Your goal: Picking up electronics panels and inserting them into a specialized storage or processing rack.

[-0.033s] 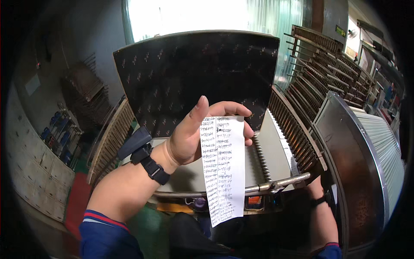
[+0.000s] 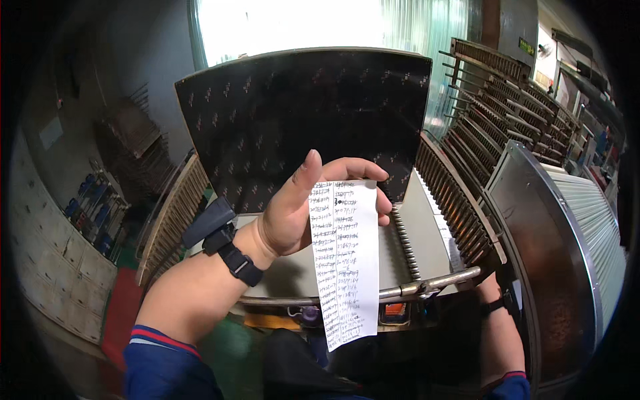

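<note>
My left hand point(image 2: 290, 217) is raised over the middle of the rack cart and grips a long white paper list point(image 2: 357, 293). Handwritten lines fill the strip, many of them crossed out. Its top is held at the fingers, and the thumb points up beside it. The lower end hangs free in front of the metal bar point(image 2: 427, 285). At the right end of that bar, my right hand point(image 2: 489, 285) is low beside the slotted rack side point(image 2: 460, 200). Its fingers are hidden from view.
A dark panel with small marks point(image 2: 300, 113) stands upright behind the cart. Another slotted side point(image 2: 175, 217) rises at the left. Stacked racks point(image 2: 513, 107) and a metal-framed panel point(image 2: 547, 267) crowd the right. Lockers point(image 2: 60, 267) line the left wall.
</note>
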Demonstrator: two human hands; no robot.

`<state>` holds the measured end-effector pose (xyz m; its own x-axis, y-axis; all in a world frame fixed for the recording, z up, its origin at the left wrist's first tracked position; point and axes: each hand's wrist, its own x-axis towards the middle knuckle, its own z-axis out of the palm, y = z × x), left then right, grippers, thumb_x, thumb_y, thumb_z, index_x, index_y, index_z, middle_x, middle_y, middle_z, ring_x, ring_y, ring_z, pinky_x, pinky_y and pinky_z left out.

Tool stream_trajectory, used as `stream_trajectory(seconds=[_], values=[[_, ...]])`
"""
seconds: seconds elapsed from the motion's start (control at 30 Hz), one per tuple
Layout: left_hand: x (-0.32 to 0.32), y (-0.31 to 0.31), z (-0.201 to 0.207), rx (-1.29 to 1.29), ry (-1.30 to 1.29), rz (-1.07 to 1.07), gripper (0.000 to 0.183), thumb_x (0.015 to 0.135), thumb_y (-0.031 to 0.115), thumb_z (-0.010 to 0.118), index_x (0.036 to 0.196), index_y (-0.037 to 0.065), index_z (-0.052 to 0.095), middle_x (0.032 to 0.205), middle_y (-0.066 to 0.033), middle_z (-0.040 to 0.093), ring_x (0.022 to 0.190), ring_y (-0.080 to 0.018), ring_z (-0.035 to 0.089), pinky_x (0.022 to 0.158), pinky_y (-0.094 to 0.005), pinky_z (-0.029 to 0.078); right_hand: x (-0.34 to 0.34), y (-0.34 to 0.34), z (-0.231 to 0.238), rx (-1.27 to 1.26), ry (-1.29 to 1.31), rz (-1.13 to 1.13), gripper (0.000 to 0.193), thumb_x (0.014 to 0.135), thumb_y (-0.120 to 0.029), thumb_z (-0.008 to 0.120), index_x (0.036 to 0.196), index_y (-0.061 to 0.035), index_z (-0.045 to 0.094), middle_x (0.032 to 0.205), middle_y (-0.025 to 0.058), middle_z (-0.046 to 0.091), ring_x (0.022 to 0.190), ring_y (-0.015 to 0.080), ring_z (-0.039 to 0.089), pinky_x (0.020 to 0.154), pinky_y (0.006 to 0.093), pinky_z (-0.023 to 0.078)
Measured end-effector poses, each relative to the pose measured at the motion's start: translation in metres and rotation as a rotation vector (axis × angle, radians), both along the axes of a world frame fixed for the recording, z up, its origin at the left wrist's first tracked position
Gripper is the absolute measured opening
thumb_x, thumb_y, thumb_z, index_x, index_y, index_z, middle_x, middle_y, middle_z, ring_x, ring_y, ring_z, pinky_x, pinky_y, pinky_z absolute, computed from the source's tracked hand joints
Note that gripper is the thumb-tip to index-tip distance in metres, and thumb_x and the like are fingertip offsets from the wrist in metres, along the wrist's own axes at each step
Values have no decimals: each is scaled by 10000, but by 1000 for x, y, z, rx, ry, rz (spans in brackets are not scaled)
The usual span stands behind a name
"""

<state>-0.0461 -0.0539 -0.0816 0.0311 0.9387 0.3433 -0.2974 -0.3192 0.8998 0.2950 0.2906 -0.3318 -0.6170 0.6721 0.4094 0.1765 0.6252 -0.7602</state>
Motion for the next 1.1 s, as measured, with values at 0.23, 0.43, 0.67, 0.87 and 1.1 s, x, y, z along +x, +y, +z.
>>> stream_trajectory(seconds=[0.23,0.43,0.67,0.87,1.1], values=[[0,1,-1,-11,32,19,988,912,820,340,1429,-18,417,1253,-254,632,1212,-372,635,989,-461,559,-23,9,-20,141,-112,-3,240,923,-184,638,1129,-99,730,1041,149,719,1019,304,684,882,423,548],[-9,6,-2,24,60,4,970,931,798,327,1431,-30,404,1250,-266,628,1200,-369,643,956,-458,584,-19,27,-29,3,-51,65,283,979,-152,551,1219,-36,648,1144,150,676,1084,283,641,910,396,530],[-10,5,-2,34,83,30,975,930,803,306,1431,-28,404,1238,-270,632,1186,-365,652,947,-452,590,-15,17,-11,246,-133,19,234,991,-142,533,1160,-36,655,1093,127,675,1031,253,649,860,372,542],[-11,4,-3,44,122,50,965,932,804,295,1429,-14,420,1229,-271,641,1160,-355,670,917,-446,606,-13,16,-6,214,-87,-3,231,990,-142,536,1158,-37,655,1091,125,675,1028,251,649,858,372,543],[-14,8,-6,71,85,25,957,935,804,281,1428,-3,432,1220,-269,649,1155,-354,674,889,-448,619,-11,16,-5,205,-69,-18,228,988,-141,539,1155,-38,655,1089,122,674,1024,248,650,855,371,543]])
